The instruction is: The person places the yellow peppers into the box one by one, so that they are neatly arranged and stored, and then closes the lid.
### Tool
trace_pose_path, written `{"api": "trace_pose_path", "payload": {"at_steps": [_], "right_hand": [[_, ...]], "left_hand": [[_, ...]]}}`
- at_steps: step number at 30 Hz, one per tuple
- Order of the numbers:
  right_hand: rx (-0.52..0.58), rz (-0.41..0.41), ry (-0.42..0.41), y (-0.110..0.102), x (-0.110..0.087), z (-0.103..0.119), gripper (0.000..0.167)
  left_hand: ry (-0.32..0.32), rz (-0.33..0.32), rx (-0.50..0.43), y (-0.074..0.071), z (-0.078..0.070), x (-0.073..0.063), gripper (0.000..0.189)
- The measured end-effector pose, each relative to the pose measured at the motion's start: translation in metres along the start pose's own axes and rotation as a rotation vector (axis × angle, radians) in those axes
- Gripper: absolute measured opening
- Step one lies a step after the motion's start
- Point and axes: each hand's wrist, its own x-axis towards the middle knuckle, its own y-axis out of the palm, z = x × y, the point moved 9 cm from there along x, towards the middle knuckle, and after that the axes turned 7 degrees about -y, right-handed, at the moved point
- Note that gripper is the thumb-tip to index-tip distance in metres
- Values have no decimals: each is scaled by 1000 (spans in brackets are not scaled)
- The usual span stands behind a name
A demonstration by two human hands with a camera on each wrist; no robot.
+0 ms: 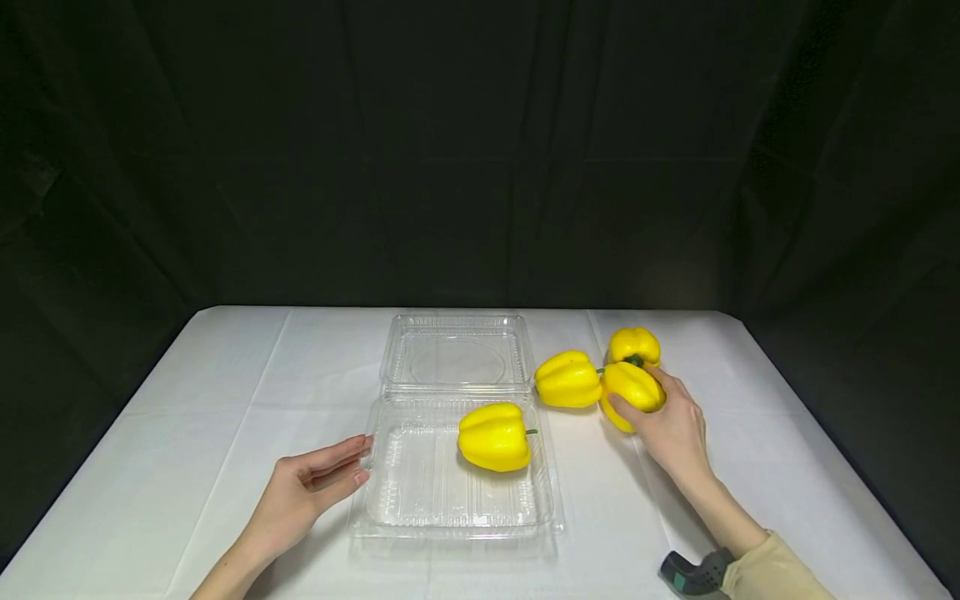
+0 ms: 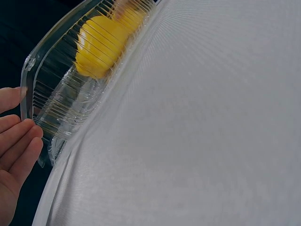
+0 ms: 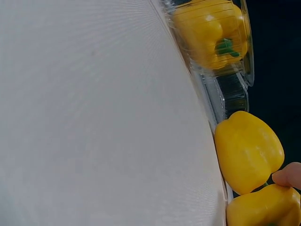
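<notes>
In the head view, my right hand (image 1: 673,425) grips a yellow bell pepper (image 1: 628,390) from the near right, thumb on its near side. The right wrist view shows just a fingertip (image 3: 289,175) on that pepper (image 3: 263,206). My left hand (image 1: 296,492) is at the left edge of a clear plastic clamshell container (image 1: 405,521), its fingers fairly straight and touching the rim. In the left wrist view, the left fingertips (image 2: 28,136) lie along that rim. One yellow bell pepper (image 1: 495,437) lies inside the container's base, right of middle, stem pointing right.
The container's lid (image 1: 457,354) is laid back, away from me. Right of it lies another yellow bell pepper (image 1: 567,379), close against the gripped one. A further pepper (image 1: 634,344) sits behind, its stem toward me. A white cloth covers the table (image 1: 187,400); dark curtains surround it.
</notes>
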Motion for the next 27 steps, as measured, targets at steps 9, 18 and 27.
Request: {"api": "trace_pose_path", "payload": {"at_steps": [9, 18, 27], "right_hand": [[24, 7, 38, 3, -1, -2, 82], [31, 11, 49, 4, -1, -3, 86], [55, 15, 81, 4, -1, -5, 85]], "left_hand": [[4, -3, 16, 0, -2, 0, 46], [13, -5, 20, 0, -3, 0, 47], [2, -2, 20, 0, -1, 0, 47]]}}
